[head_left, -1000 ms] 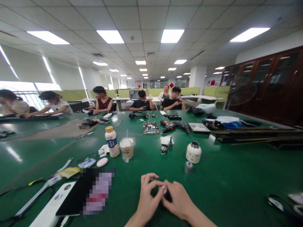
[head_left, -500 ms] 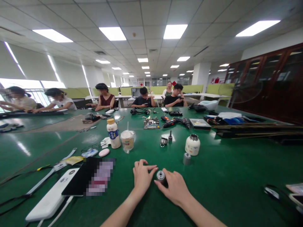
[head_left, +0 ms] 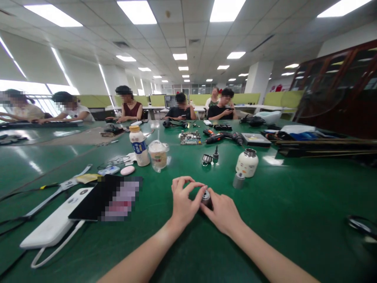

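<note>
On the green table in front of me stands a small grey metal cylinder (head_left: pixel 205 197) with a hole in its top face. My right hand (head_left: pixel 224 210) is closed around its right side, thumb in front. The thumb and fingertips of my left hand (head_left: pixel 185 198) come together in a pinch at the cylinder's upper left edge; whatever is between them is too small or hidden to tell. A second metal cylinder (head_left: pixel 238 181) stands further right, in front of an open cream bottle (head_left: pixel 247 164). Beyond my hands are a small metal cup-like piece (head_left: pixel 207 159) and a dark bit (head_left: pixel 216 155).
To the left are a plastic drink cup (head_left: pixel 158 155), a milk bottle (head_left: pixel 139 147), a white power bank (head_left: pixel 54 220) with a cable, and a dark tablet (head_left: pixel 85 200). Behind lie a circuit board (head_left: pixel 190 137) and power drills (head_left: pixel 224 136). Several people sit across the table.
My left thumb and fingertips have closed together and moved onto the cylinder's top edge. My right hand still holds the cylinder. The whole view has tilted downward.
</note>
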Tool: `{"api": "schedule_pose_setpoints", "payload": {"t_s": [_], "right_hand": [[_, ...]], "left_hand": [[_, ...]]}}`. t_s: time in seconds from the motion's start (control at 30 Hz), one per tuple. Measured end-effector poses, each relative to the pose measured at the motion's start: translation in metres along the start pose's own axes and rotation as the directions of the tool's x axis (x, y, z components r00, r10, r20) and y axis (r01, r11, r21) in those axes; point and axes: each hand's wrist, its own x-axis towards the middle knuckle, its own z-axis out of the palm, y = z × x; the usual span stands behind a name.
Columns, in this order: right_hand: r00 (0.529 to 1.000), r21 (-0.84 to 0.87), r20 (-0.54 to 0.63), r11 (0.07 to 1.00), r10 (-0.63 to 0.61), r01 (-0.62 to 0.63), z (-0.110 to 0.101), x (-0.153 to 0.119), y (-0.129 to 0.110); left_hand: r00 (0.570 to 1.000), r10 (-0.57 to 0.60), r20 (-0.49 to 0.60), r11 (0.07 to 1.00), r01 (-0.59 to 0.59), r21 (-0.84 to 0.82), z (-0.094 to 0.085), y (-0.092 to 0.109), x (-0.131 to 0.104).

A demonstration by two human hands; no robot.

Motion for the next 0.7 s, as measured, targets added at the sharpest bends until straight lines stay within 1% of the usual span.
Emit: {"api": "schedule_pose_setpoints", "payload": {"t_s": [0.17,0.3,0.47,0.63,0.7], "right_hand": [[1.0,-0.014,0.008,1.0,0.011,-0.011,0.001,0.0006,0.0007],[0.999,-0.026,0.01,0.999,0.032,-0.032,0.002,0.0022,0.0013],[0.998,-0.017,0.012,0.998,0.061,-0.061,0.0024,0.0027,0.0017],[0.995,0.032,0.017,0.995,0.096,-0.097,0.003,0.0019,0.0028],[0.995,0.043,0.02,0.995,0.095,-0.095,0.0034,0.0018,0.0032]], "left_hand": [[0.997,0.058,-0.047,0.997,-0.06,-0.054,0.0016,-0.0003,-0.0018],[0.995,0.099,-0.003,0.993,-0.099,-0.06,0.0016,-0.0004,-0.0022],[0.995,0.097,0.036,0.994,-0.095,-0.059,0.0014,-0.0002,-0.0014],[0.98,0.149,0.129,0.987,-0.14,-0.077,0.0001,-0.0015,-0.0019],[0.977,0.151,0.149,0.987,-0.14,-0.082,-0.0008,-0.0015,-0.0014]]}}
